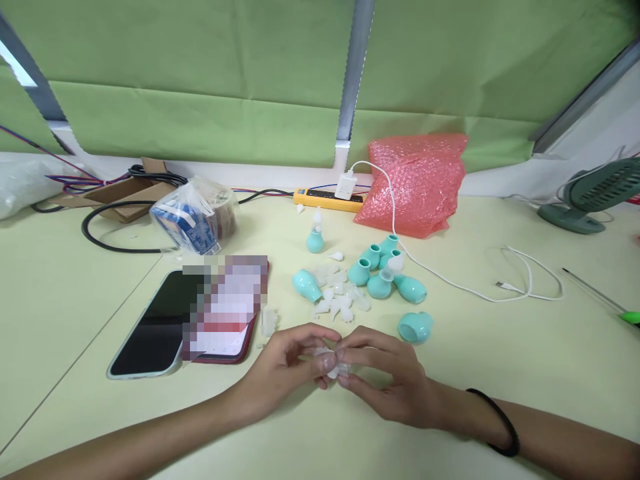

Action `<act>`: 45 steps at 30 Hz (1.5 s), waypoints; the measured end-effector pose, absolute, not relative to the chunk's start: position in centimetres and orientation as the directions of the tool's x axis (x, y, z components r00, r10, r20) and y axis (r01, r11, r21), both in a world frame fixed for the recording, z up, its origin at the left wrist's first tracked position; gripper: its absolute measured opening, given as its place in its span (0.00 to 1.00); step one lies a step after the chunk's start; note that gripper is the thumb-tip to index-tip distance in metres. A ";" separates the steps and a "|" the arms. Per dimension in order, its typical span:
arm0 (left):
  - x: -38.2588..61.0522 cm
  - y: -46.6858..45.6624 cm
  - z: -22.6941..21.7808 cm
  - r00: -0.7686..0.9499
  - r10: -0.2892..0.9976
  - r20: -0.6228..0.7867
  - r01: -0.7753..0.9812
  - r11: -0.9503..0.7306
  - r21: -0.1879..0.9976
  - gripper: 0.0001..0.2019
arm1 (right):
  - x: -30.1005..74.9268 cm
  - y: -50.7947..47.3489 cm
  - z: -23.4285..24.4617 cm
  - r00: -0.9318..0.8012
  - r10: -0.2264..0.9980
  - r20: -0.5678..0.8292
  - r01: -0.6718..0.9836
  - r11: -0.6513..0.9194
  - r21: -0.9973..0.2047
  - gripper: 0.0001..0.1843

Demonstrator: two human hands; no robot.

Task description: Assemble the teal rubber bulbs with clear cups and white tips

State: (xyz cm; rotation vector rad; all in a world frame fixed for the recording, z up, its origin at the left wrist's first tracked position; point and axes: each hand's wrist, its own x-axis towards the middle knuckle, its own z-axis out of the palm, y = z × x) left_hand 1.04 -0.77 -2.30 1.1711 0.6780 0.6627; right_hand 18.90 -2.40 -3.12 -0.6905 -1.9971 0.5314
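A person's left hand (287,360) and right hand (397,383) meet over a pale counter (540,373), thumbs and fingers of both pinching a small white plastic piece (343,369) between them; the fingers partly hide it, and whether it is one part or several cannot be told. A black band (501,421) circles the right wrist. Just beyond the two hands lies a loose scatter of white scraps (340,290), with a teal bulb (306,285) on its side touching them. Beyond the right hand stands a cluster of teal bulbs (380,285), several with open necks upward, while a teal cup (416,327) lies tipped nearer that hand. A clear plastic part (269,321) rests just beside the left hand, and farther to its left lie a black-screened phone (155,327) and a red-cased phone (245,350), touching.
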 end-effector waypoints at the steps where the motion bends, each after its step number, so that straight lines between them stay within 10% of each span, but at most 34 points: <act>1: 1.1 -0.8 -2.4 0.630 0.765 -0.134 -0.120 0.267 0.956 0.11 | 18.9 -2.4 -3.2 -0.404 0.655 0.639 0.257 0.751 -0.607 0.17; 31: 0.8 -1.1 -2.1 0.597 0.800 -0.055 -0.124 0.160 0.979 0.10 | 18.9 -2.3 -3.2 -0.424 0.626 0.654 0.265 0.776 -0.572 0.18; 35: 0.7 -1.0 -2.1 0.565 0.819 -0.100 -0.090 0.182 0.979 0.08 | 19.3 -1.8 -2.0 -0.569 0.573 0.589 0.367 0.819 -0.442 0.19; 39: 0.7 -0.5 -2.1 0.514 0.840 -0.172 -0.053 0.232 0.971 0.10 | 21.6 -1.4 1.3 -0.772 0.599 0.213 0.562 0.799 -0.212 0.21; 45: 0.8 -0.3 -2.3 0.510 0.832 -0.218 -0.003 0.255 0.967 0.13 | 26.8 -2.3 3.3 -0.661 0.746 0.075 0.747 0.646 0.156 0.31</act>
